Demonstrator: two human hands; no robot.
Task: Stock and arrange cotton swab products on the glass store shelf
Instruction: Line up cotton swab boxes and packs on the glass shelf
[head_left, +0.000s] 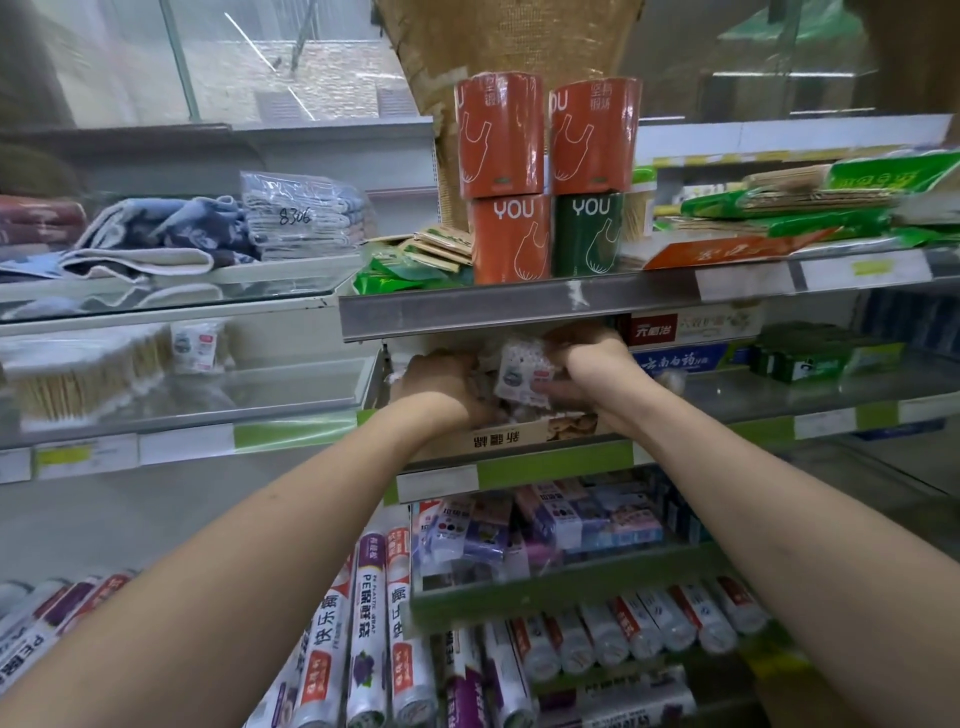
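Note:
Both my hands reach into a cardboard tray box (524, 441) on the middle shelf, under a grey shelf rail. My right hand (589, 371) grips a small white cotton swab packet (522, 371) with a red and grey label, fingers curled round its right side. My left hand (441, 384) is down in the box to the left of the packet, among other small packets; its fingers are hidden. More cotton swab packs (83, 371) and one labelled packet (195, 345) stand on the glass shelf (291, 392) at left.
Orange and green bag rolls (545, 182) stack on the shelf above, close over my hands. Toothpaste boxes (685, 343) lie right of the tray box. Folded towels (156, 234) lie upper left. Plastic wrap rolls (363, 639) and small packets (545, 519) fill the shelves below.

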